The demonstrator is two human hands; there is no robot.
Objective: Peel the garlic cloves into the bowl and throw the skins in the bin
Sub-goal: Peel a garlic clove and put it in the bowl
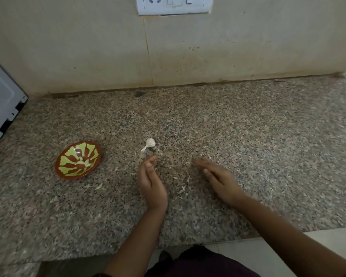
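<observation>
A red bowl [78,159] with a yellow-green pattern sits on the granite counter at the left, with a few peeled cloves inside. A small white garlic piece with a stem [149,143] lies just beyond my left hand [151,180]. That hand stands on its edge on the counter, fingers loosely curled, holding nothing visible. My right hand [218,179] rests flat and slightly blurred to the right, fingers extended, empty. Thin garlic skins [183,186] lie scattered between the two hands. One more skin flake [99,186] lies below the bowl. No bin is in view.
The speckled granite counter [248,146] runs to a stained tiled wall with a white switch plate [174,5] at the top. A white appliance [2,102] stands at the far left. The counter's front edge is near my body.
</observation>
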